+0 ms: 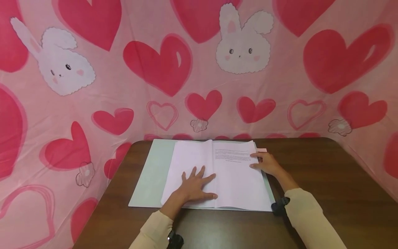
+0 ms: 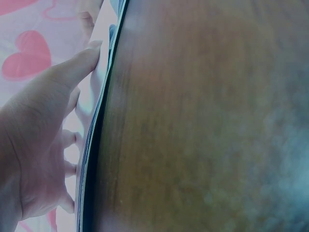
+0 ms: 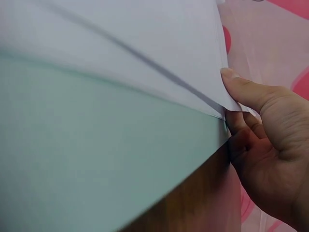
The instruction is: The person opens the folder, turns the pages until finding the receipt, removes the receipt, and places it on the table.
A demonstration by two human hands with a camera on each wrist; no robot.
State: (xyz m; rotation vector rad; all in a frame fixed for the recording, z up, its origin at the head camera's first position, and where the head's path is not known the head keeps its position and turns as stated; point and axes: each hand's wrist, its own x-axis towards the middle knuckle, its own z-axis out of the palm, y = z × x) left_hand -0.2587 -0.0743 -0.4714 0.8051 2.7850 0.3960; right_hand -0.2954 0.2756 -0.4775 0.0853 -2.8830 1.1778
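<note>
An open document folder [image 1: 149,183] with a pale green cover lies on the table, white sheets spread on both sides of its middle fold. My left hand [image 1: 194,186], fingers spread, rests on the left-hand page [image 1: 183,152] beside the fold. From the side, the left wrist view shows this hand [image 2: 38,125] with its fingertips on the paper. At the right edge, my right hand [image 1: 267,162] pinches the printed page [image 1: 236,183]. In the right wrist view the thumb [image 3: 246,92] lies over the page edge and the fingers are under it, above the green cover [image 3: 96,145].
A small pink tab [image 1: 262,150] sticks out by the folder's upper right edge. The dark wooden table [image 1: 323,169] extends to both sides. Behind it hangs a pink cloth [image 1: 205,83] with hearts and bunnies. Each wrist bears a black camera [image 1: 280,206].
</note>
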